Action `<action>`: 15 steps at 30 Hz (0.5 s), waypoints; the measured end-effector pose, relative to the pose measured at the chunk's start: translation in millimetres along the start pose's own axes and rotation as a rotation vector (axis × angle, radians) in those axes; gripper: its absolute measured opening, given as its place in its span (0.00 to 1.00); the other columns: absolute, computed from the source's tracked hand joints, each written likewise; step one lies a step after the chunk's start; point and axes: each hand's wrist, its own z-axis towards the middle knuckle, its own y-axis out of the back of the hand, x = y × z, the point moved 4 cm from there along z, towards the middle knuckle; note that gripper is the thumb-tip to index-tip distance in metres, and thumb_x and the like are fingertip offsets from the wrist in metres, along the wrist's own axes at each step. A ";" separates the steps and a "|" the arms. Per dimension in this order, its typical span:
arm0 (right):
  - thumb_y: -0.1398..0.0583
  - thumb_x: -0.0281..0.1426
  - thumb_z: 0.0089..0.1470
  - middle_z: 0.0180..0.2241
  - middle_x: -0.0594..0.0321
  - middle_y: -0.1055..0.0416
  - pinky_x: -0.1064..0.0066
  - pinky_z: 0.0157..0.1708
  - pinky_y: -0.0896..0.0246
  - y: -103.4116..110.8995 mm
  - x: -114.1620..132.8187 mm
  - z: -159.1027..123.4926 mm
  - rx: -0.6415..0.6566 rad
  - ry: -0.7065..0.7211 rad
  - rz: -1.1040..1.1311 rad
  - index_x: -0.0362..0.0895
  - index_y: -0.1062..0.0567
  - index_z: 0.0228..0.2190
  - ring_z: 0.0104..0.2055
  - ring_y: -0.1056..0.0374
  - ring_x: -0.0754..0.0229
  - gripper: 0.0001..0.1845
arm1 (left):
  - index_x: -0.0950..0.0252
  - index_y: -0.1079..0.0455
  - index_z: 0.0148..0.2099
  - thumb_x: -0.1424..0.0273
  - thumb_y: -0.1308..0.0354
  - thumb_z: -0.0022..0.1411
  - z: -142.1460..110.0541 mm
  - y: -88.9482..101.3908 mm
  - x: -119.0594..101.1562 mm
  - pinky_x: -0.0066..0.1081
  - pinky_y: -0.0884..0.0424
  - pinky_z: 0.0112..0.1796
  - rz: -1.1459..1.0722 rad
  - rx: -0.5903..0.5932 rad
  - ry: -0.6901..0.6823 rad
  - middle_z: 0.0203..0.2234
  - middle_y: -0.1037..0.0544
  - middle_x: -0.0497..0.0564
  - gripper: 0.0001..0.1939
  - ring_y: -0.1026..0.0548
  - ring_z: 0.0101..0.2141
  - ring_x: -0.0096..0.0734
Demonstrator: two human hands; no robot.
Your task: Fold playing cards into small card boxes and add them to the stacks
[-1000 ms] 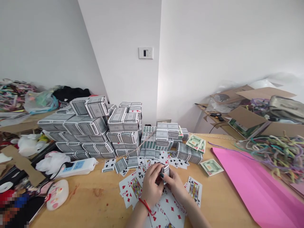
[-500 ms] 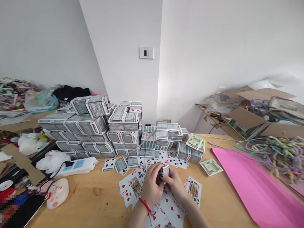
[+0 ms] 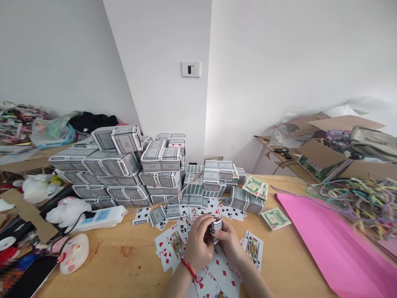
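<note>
Between my two hands is a bent playing card, its grey patterned back facing up; whether it is one card or several I cannot tell. My left hand, with a red string bracelet at the wrist, curls its fingers around the card's left side. From the right, my right hand pinches it, fingers closed. Loose face-up cards lie under and around both hands, among them a jack of diamonds on the left and a jack of clubs on the right.
Blocks folded from cards stand stacked at the back left. Smaller blocks and green card boxes stand behind my hands. A white power strip lies left, pink sheet right, with pipe cleaners beyond it.
The card between my hands looks more curved and has turned slightly. My right fingers have shifted a little on it; both hands stay in nearly the same place.
</note>
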 end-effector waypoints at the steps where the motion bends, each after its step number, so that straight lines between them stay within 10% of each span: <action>1: 0.34 0.30 0.36 0.28 0.62 0.30 0.68 0.34 0.41 0.7 -1.1 0.6 -0.007 -0.001 0.002 0.41 0.28 0.31 0.30 0.36 0.57 0.16 | 0.61 0.39 0.50 0.85 0.51 0.42 0.1 0.4 -0.3 0.44 0.39 0.50 -0.006 -0.003 0.007 0.49 0.34 0.54 0.31 0.37 0.51 0.42; 15: 0.35 0.37 0.40 0.28 0.62 0.30 0.70 0.33 0.43 8.3 -6.9 4.4 -0.071 -0.034 -0.101 0.41 0.27 0.31 0.31 0.36 0.59 0.15 | 0.60 0.39 0.49 0.86 0.50 0.41 1.9 2.4 -0.7 0.40 0.38 0.49 -0.062 -0.025 0.080 0.47 0.34 0.53 0.31 0.37 0.49 0.40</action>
